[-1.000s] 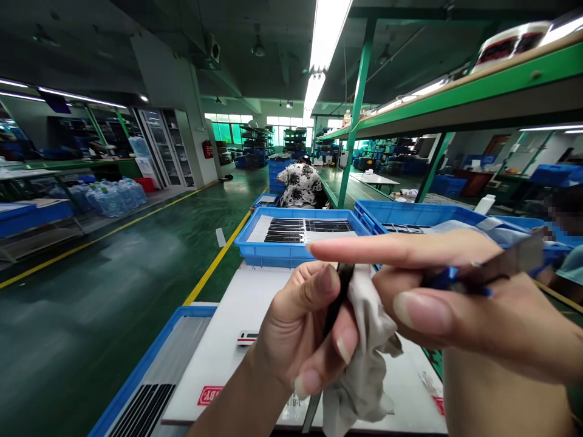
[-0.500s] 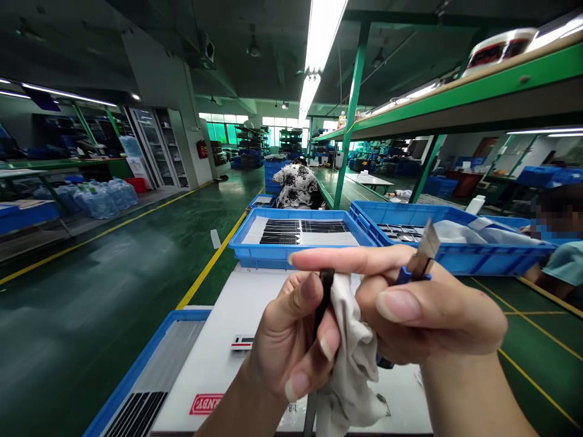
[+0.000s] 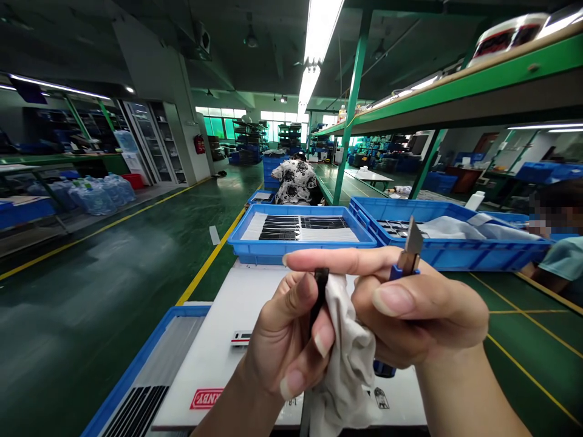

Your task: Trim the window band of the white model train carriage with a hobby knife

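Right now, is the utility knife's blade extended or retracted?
Extended: the metal blade sticks up out of the blue handle, held in the right hand.

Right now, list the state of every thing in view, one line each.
left hand: closed, pinching strip and cloth
right hand: closed around knife
utility knife: blade extended, pointing up
cloth: crumpled, hanging down
black strip: upright
blue tray: holding rows of black strips
second blue tray: contents partly covered by pale sheet

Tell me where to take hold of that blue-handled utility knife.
Probably grip the knife's blue handle at its lower end, coming from below: it sticks out under the right hand, while the bare blade points up above the fingers, so coming from the top risks the edge.
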`<state>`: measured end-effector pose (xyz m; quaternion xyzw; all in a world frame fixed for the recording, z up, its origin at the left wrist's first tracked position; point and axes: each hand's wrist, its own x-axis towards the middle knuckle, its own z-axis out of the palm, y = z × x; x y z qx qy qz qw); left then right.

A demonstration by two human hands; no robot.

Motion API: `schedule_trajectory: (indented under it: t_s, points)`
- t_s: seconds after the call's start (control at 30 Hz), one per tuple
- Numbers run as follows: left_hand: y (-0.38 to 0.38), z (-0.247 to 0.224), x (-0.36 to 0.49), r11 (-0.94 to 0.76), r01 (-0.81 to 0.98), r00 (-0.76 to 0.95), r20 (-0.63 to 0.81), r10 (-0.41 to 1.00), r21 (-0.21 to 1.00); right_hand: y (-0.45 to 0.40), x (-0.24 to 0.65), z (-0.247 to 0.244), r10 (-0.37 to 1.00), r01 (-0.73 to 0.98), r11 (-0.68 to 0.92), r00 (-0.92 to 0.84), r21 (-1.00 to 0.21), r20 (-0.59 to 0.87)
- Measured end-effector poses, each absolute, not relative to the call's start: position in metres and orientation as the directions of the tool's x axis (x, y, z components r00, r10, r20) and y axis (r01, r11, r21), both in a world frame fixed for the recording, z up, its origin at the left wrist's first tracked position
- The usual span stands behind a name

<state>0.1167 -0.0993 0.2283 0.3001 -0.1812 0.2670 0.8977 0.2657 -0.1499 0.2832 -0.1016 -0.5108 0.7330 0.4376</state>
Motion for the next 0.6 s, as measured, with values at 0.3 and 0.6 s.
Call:
schedule_trajectory:
  t_s: [0.3,0.6]
  points:
    - [-0.097,0.2286,0.1167,0.724,-0.551,0.793,0.532,0.298,0.416,-0.153,0.2672,0.2848,0.779,-0.497,-0.073,-0.57,-0.865,0.262]
    - [-0.0978,0.2259,0.1163,0.713,-0.554,0.814,0.463,0.352,0.431,-0.1543,0.2689,0.2827,0.808,-0.484,-0.057,-0.536,-0.874,0.244]
